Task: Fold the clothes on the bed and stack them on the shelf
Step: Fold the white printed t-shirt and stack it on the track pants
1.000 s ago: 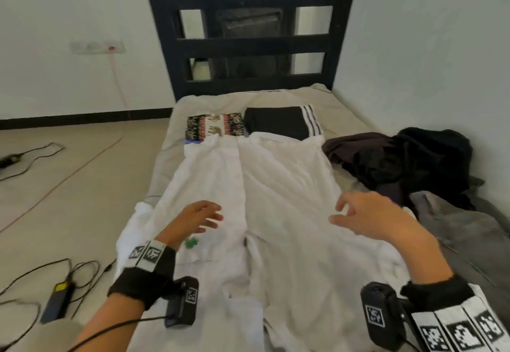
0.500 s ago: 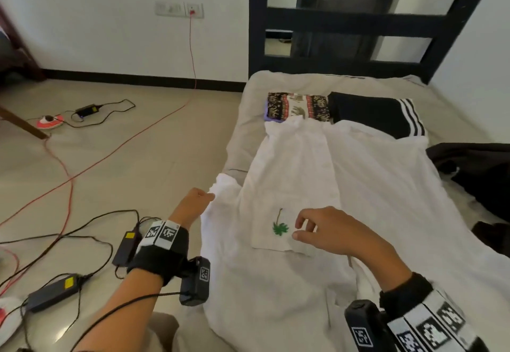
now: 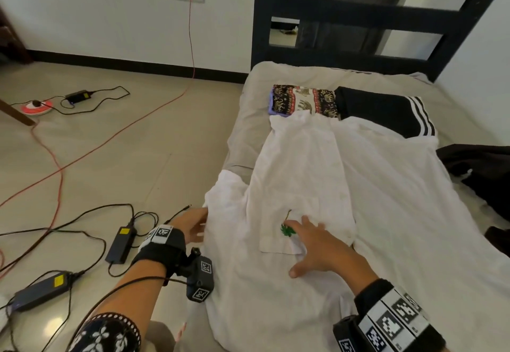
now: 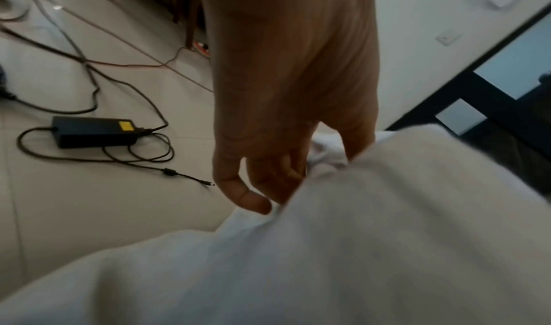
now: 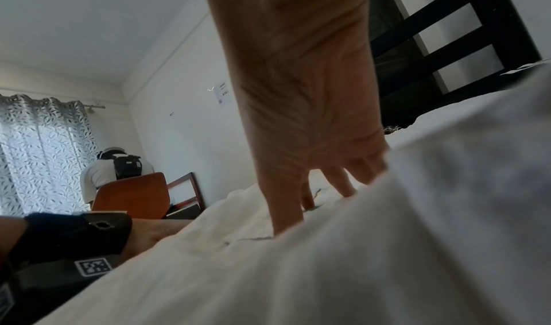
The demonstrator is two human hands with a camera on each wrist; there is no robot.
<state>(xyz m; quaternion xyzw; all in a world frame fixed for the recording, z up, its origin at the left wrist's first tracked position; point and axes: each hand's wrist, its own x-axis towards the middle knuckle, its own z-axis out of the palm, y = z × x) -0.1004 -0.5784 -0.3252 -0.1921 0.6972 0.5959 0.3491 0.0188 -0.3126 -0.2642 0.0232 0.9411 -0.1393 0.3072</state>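
Note:
A white shirt (image 3: 386, 199) lies spread along the bed, with a green palm motif on its chest pocket (image 3: 278, 244). My right hand (image 3: 317, 246) presses flat on the shirt beside that pocket, fingers spread; the right wrist view shows the fingers (image 5: 343, 184) straight on the white shirt (image 5: 387, 247). My left hand (image 3: 193, 227) is at the bed's left edge, at the shirt's sleeve. In the left wrist view its fingers (image 4: 277, 177) curl into the bunched edge of the white shirt (image 4: 387, 235).
A folded patterned cloth (image 3: 303, 100) and a folded black garment with white stripes (image 3: 386, 111) lie near the black headboard (image 3: 358, 17). Dark clothes (image 3: 483, 169) are piled at the right. Power adapters (image 3: 121, 244) and cables cover the floor at left.
The view has swung left. My right hand crossed the shirt to the pocket and flattened on it. My left hand left the shirt's top for its left sleeve edge.

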